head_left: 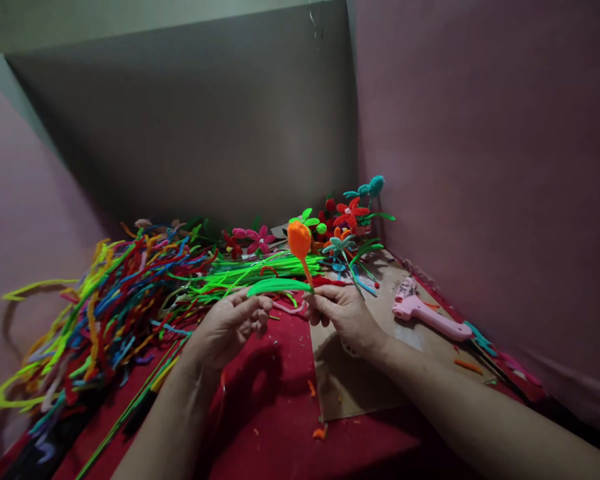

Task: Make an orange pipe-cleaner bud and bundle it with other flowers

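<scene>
An orange pipe-cleaner flower (299,240) stands upright on its orange stem above my hands. My right hand (343,312) pinches the base of that stem between thumb and fingers. From the same pinch a green pipe-cleaner leaf (280,286) arches leftward. Its far tip lies at the thumb and forefinger of my left hand (237,323), which are closed on it. Behind the hands lies a bundle of bright green pipe cleaners (260,268).
A big heap of mixed pipe cleaners (115,300) lies at left. Finished pipe-cleaner flowers (350,213) crowd the back. A pink glue gun (430,317) rests on brown cardboard (355,390) at right. Orange scraps (319,433) dot the red cloth (275,427). Walls rise behind and on both sides.
</scene>
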Available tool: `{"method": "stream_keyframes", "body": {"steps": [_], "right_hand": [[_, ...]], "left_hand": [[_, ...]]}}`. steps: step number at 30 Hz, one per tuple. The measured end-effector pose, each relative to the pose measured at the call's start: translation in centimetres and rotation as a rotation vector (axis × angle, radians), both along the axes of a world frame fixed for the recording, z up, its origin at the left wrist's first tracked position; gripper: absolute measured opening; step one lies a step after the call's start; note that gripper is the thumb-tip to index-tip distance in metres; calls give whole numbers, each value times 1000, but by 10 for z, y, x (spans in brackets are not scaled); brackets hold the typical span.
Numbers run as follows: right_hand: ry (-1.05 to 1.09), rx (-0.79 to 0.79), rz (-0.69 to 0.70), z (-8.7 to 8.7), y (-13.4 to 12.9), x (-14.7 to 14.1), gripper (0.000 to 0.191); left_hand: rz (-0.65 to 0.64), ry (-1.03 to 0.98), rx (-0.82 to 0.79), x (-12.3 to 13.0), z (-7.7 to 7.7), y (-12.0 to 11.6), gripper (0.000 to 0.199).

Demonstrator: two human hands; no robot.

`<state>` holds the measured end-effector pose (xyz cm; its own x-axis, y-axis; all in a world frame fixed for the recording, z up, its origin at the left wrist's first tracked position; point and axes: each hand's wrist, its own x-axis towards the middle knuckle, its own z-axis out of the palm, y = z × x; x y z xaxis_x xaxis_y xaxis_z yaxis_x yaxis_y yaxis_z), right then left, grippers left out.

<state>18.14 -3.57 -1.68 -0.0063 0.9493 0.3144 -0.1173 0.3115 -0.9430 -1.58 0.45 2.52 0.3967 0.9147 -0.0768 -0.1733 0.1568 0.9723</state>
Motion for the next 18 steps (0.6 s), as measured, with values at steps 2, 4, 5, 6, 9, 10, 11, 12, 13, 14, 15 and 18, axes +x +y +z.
{"method": "stream_keyframes", "body": {"steps": [2, 4, 5, 6, 9, 10, 11, 12, 13, 14, 15, 18], "right_hand": [[17, -14, 8, -1, 0, -1, 31], [25, -26, 9, -2, -1, -2, 28], [22, -30, 5, -1, -1, -3, 26], [12, -32, 3, -1, -2, -4, 25], [-21, -28, 7, 1, -4, -5, 19], [-29, -30, 9, 2, -4, -5, 18], [-34, -30, 11, 3, -5, -6, 18], [-35, -33, 13, 3, -5, -6, 18], [-36, -40, 14, 3, -5, -6, 18], [-38, -49, 15, 3, -5, -7, 18], [-39, -57, 14, 2, -6, -8, 17], [-36, -62, 15, 0, -7, -9, 14]], "left_hand": [[-39, 52, -47, 10, -3, -5, 34], [-41, 13, 5, 22, -6, -13, 33], [-34, 8, 15, 28, -7, -17, 29], [0, 2, 25, 34, -8, -21, 26], [29, -54, -5, 48, -9, -29, 24], [27, -73, -15, 50, -9, -31, 24], [31, -85, -22, 52, -9, -31, 24], [39, -82, -25, 53, -8, -31, 25], [59, -69, -23, 53, -8, -31, 25], [85, -50, -16, 53, -8, -31, 26], [110, -32, -8, 53, -7, -30, 26], [151, -22, -28, 53, -8, -29, 25]]}}
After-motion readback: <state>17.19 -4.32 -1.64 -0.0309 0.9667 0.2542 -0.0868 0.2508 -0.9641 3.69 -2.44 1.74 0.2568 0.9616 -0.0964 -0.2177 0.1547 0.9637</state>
